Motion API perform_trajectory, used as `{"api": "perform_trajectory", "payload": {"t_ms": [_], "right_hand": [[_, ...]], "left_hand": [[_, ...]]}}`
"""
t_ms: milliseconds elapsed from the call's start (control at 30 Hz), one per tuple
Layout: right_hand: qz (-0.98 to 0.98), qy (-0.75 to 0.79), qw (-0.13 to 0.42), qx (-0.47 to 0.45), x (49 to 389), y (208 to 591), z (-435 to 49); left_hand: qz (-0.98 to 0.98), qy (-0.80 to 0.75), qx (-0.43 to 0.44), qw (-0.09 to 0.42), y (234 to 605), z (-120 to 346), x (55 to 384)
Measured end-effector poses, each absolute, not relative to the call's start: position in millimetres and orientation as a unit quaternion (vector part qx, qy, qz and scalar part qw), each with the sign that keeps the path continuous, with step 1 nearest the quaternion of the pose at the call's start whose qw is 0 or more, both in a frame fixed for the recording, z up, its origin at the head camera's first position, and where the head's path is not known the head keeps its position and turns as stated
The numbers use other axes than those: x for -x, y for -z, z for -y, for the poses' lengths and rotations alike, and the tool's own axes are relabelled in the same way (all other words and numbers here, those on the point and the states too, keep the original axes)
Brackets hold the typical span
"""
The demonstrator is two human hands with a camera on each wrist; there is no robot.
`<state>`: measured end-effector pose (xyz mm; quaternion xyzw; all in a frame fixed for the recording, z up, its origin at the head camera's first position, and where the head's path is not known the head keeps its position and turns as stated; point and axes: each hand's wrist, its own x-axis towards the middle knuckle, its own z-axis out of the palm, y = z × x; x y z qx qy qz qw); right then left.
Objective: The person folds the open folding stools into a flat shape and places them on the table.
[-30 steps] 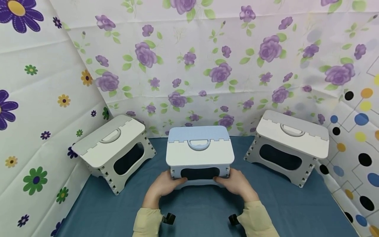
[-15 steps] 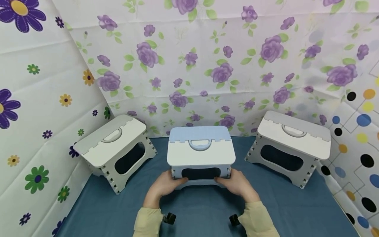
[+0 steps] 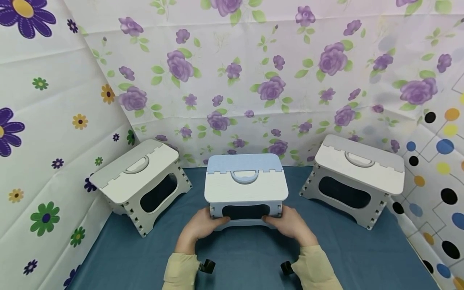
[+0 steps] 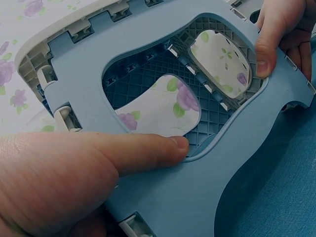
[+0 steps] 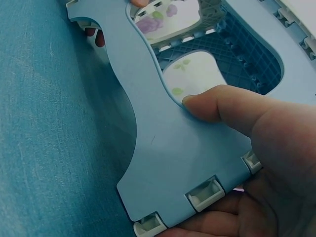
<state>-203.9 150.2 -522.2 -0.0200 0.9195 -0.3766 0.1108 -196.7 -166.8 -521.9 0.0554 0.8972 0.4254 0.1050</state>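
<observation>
"blue and white, that stool (image 3: 245,193) of yours. where was it?"

"right ahead of me, at the middle of the blue-covered table (image 3: 246,259), top side up, its front panel facing me. whether its feet pressed the cover, i couldn't tell."

"and your left grip (image 3: 201,226)?"

"it was closed round the left end of that panel. my left thumb (image 4: 153,152) lay across the front, its tip at the rim of the long opening (image 3: 245,212). the fingers behind were mostly hidden from me."

"the right grip (image 3: 291,226) too?"

"the same, mirrored. it held the right end, with my right thumb (image 5: 217,106) on the front by the opening's rim and the fingers bent in behind the hinged edge."

"what about the handle (image 3: 245,182)?"

"pale blue, it lay flat in the top, its curve towards me."

"what else stood there?"

"a left grey-and-white stool (image 3: 128,187) and a right grey-and-white stool (image 3: 359,173), both apart from mine and turned at angles. behind hung a rose-patterned sheet (image 3: 224,96), with a flowered sheet (image 3: 47,161) on the left and a dotted sheet (image 3: 433,181) on the right. cream sleeves (image 3: 179,272) came down near my wrists."
</observation>
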Motion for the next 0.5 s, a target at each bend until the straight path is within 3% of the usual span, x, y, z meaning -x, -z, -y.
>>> {"api": "perform_trajectory", "payload": {"t_ms": [500], "right_hand": [[-0.919,0.379,0.110,0.019,202.5,520.4,-150.3]], "left_hand": [[-0.890,-0.440,-0.062,0.105,525.4,168.4,196.8]]}}
